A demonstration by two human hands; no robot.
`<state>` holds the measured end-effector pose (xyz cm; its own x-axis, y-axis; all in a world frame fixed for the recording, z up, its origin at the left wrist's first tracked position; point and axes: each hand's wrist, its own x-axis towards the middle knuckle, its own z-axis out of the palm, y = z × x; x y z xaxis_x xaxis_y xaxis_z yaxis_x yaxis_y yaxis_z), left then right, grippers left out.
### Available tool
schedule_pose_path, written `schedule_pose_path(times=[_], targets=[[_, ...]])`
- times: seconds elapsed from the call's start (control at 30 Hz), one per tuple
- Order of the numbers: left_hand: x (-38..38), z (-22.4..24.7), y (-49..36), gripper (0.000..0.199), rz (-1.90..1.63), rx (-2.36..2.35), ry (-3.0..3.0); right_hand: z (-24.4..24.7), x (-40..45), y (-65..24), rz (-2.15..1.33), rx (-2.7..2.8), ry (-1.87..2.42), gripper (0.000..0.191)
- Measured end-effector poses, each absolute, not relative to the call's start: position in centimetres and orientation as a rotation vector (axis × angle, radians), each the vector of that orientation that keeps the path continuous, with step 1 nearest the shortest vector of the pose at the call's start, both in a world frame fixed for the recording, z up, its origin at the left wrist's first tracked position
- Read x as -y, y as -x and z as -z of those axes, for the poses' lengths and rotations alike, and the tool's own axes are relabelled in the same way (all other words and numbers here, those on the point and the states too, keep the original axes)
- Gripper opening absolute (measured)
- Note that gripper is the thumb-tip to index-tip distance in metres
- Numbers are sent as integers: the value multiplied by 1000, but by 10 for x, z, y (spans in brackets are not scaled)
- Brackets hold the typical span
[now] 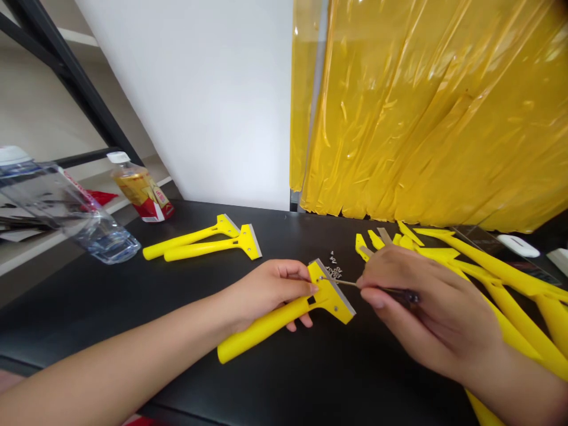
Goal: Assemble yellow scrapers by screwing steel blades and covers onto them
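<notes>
While a clear bottle (89, 225) sat at far L of frame, a red-labelled drink bottle (142, 188) stood just to its R. Next, two yellow scrapers (202, 251) lay side by side on the black table (266, 390), L of centre, heads toward R. Mid-frame, L hand (273, 290) was closed round the neck of a third scraper (266, 330), thumb on top; handle ran to lower L, blade (347, 302) faced upper R. Loose screws (335, 273) lay clustered just beyond the blade. R of centre, R hand (430, 313) was closed in a pinch on a screwdriver (346, 283), thin shaft pointing L, tip at a fixed screw (321, 277) on the scraper's head. Upper R: yellow plastic curtain (426, 106). Below it, a heap of yellow parts (506, 278), partly hidden behind R hand, w/ a small white case (518, 245) nr R edge.
</notes>
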<state>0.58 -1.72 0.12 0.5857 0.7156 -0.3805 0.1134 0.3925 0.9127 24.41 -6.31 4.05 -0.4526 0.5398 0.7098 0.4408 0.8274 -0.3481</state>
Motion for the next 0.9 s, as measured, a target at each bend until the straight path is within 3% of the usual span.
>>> schedule_pose_path(times=[0.7, 0.8, 0.9], targets=[[19, -2, -6, 20, -452, -881, -1116, -30, 63, -244, -127, 2212, 745, 11], [19, -3, -7, 20, -471, -904, -1121, -33, 63, -245, 75, 2253, 731, 20], [19, -3, -8, 20, -514, -936, -1121, -40, 66, -244, 321, 2392, 747, 16]])
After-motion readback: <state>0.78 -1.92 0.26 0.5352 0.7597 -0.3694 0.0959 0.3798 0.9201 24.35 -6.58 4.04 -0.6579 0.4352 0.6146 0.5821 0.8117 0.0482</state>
